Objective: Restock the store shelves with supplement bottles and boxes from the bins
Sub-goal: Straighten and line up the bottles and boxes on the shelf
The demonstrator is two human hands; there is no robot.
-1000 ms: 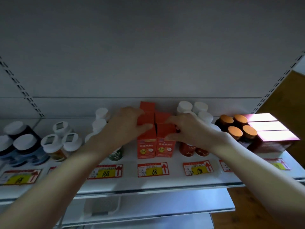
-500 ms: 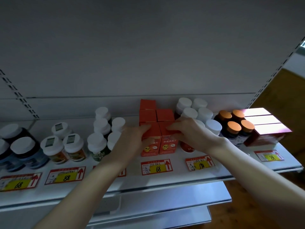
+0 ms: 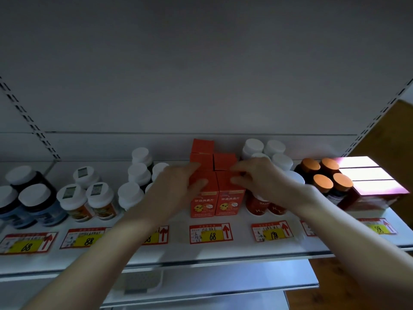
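You're gripping the front-left orange box [image 3: 204,203] with your left hand [image 3: 176,189] — thumb across its upper front, fingers over the top. Your right hand [image 3: 266,182] is pinching the front-right orange box [image 3: 230,202] at its top edge. Both boxes are standing upright, touching, mid-shelf [image 3: 223,251] near the front edge — white-capped bottles [image 3: 138,173] are flanking them.

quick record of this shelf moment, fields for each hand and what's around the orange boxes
left hand: holds left front orange box
right hand: holds right front orange box
behind them: rear orange boxes
price tag: reads 68, directly below the front pair
right of the pair: white-capped red bottles
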